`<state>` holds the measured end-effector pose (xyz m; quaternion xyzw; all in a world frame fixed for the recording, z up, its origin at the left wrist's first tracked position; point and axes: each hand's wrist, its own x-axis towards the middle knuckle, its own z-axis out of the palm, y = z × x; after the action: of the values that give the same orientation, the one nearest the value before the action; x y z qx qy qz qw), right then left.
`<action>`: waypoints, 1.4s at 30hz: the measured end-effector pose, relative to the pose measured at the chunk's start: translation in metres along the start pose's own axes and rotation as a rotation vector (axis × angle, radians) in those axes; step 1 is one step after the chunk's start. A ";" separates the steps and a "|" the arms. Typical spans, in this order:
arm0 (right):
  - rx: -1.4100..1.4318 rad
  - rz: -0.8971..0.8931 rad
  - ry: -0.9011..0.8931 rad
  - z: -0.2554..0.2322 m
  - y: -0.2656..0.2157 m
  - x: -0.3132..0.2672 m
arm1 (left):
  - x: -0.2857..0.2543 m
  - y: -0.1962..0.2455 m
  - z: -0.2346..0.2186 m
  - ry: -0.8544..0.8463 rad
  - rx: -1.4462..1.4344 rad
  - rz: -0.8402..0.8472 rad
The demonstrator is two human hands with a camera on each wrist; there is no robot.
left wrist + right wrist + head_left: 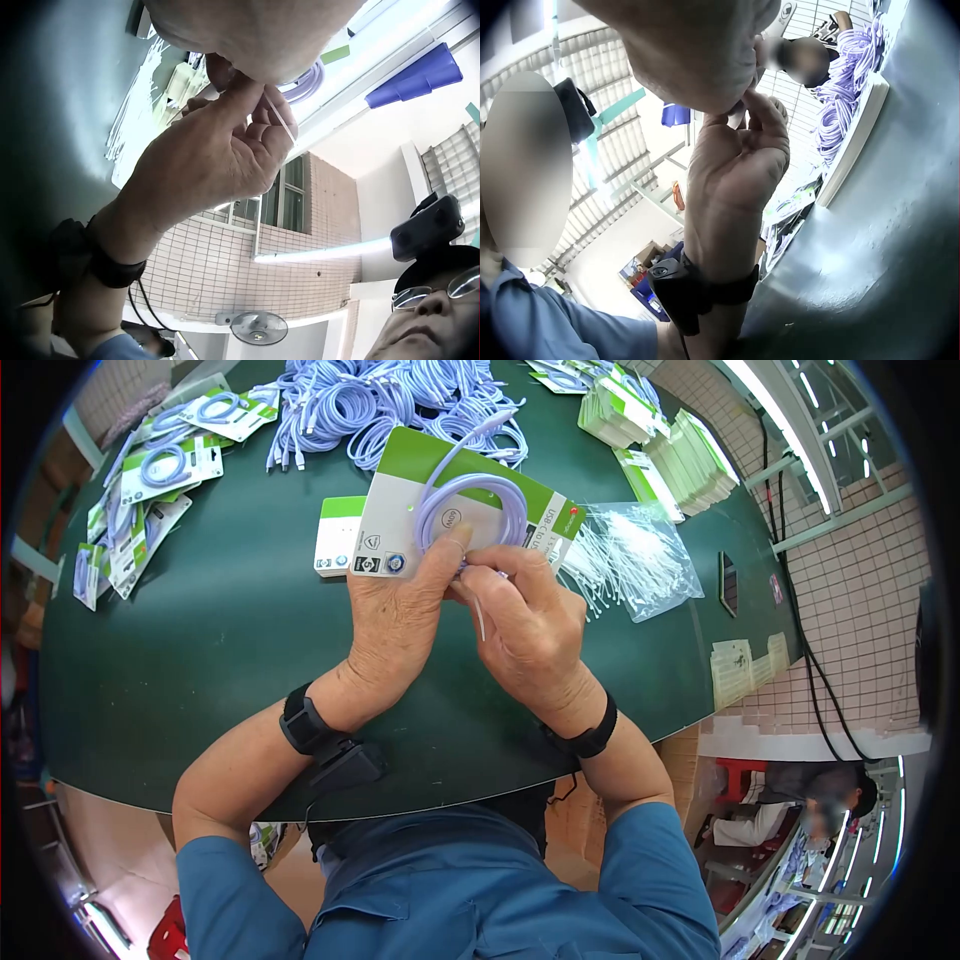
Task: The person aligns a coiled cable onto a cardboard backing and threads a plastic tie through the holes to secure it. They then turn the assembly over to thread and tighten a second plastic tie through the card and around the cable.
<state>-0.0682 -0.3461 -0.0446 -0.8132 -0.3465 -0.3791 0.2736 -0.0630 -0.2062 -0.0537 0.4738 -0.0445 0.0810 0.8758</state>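
A green and white card (405, 490) with a coiled lilac cable (508, 500) on its face is held up over the table. My left hand (398, 615) grips the card's lower edge, its thumb on the front beside the coil. Just right of that thumb, my right hand (530, 622) pinches a thin white tie (481, 618) at the bottom of the coil; the tie's end hangs down. In the left wrist view the tie (279, 118) sticks out by the curled fingers of the right hand (214, 154). The fingertips are partly hidden in both wrist views.
Behind the card is a heap of lilac cables (350, 405). Carded cables (150, 485) lie at the left, a small stack of cards (338, 540) beside the held card. At the right are a bag of white ties (640, 560), card stacks (690, 465) and a phone (728, 584).
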 end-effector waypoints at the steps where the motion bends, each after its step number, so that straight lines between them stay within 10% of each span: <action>1: 0.007 0.014 0.009 -0.001 0.000 0.000 | 0.000 -0.002 0.000 0.002 -0.008 0.017; 42: 0.349 -0.115 0.185 -0.009 0.003 -0.013 | 0.007 0.022 0.008 -0.159 0.076 -0.064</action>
<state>-0.0755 -0.3592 -0.0503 -0.6941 -0.4261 -0.4013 0.4191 -0.0603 -0.2005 -0.0301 0.5128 -0.0956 0.0165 0.8530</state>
